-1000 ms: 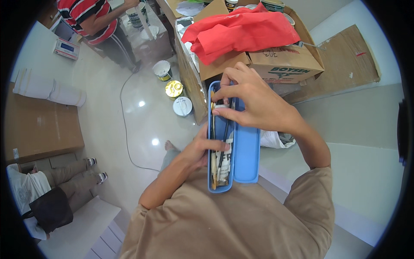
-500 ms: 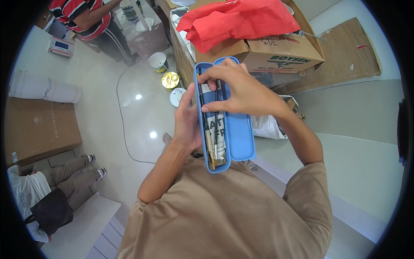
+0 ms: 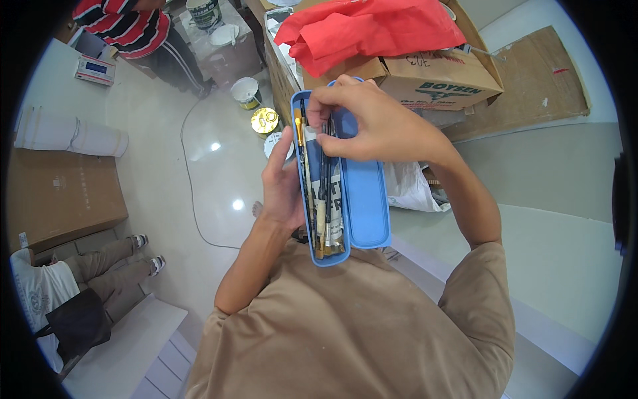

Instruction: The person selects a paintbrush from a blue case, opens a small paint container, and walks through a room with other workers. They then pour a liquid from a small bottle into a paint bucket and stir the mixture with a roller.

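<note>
A long blue plastic case [image 3: 362,206] lies open in front of me, its lid to the right. In its compartment are several thin paintbrushes [image 3: 305,173] and printed paper. My left hand [image 3: 282,186] grips the case along its left side, thumb raised beside the rim. My right hand [image 3: 362,126] reaches over the upper end, thumb and fingers closed on dark brush handles; its fingertips partly hide what they grip.
A red cloth [image 3: 365,33] covers cardboard boxes [image 3: 445,83] ahead. Paint containers [image 3: 264,121] and a cable [image 3: 191,186] lie on the floor. Another person [image 3: 146,33] stands upper left; someone else's legs [image 3: 113,266] show lower left. A white bag [image 3: 412,189] sits right of the case.
The case has moved up and left from a second ago. My left thumb has left the inside for the side. My right fingers have shifted the brushes, and a yellow-ferruled one shows more.
</note>
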Action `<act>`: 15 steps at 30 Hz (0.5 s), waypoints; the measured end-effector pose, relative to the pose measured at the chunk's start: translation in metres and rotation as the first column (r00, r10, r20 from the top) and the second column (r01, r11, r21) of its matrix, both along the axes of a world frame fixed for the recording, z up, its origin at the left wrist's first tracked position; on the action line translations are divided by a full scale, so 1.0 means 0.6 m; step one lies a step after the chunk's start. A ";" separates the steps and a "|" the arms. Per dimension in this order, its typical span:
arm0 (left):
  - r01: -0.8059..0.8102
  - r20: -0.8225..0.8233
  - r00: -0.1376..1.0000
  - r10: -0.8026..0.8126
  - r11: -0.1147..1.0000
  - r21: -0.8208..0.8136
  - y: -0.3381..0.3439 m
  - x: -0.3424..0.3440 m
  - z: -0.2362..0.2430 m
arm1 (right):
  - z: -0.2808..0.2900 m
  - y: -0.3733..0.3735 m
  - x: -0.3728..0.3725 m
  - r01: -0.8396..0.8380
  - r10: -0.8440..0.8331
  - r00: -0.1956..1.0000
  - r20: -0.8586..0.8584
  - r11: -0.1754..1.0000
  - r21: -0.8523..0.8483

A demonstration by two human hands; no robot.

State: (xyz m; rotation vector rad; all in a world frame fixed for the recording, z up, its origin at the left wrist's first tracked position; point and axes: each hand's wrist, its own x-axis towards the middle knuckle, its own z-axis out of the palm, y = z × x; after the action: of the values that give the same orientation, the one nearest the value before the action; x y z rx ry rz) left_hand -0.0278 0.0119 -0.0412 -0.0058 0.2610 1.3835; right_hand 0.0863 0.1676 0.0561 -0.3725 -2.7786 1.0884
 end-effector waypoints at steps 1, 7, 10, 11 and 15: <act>-0.009 -0.016 1.000 0.009 1.000 -0.023 -0.001 0.002 0.003 | 0.000 -0.005 0.001 -0.001 0.002 1.000 -0.015 0.999 0.051; -0.002 -0.085 0.996 -0.002 0.999 -0.042 -0.002 0.002 0.017 | 0.001 -0.034 0.009 0.067 -0.033 0.995 -0.097 0.927 0.370; 0.041 -0.107 0.993 -0.046 0.998 -0.052 -0.004 0.001 0.018 | 0.001 -0.034 0.006 0.113 -0.059 0.988 -0.143 0.906 0.409; 0.060 -0.107 0.992 -0.066 0.996 -0.059 -0.005 0.001 0.018 | 0.001 -0.034 0.005 0.127 -0.077 0.988 -0.137 0.904 0.408; 0.059 -0.095 0.993 -0.064 0.997 -0.050 -0.010 -0.003 0.017 | 0.000 -0.037 0.001 0.153 -0.106 0.986 -0.131 0.888 0.434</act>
State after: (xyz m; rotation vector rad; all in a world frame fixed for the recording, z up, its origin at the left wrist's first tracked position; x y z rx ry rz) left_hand -0.0295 0.0062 -0.0311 0.0304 0.3713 1.3177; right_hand 0.0870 0.1454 0.0560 -0.4199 -2.7484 0.4069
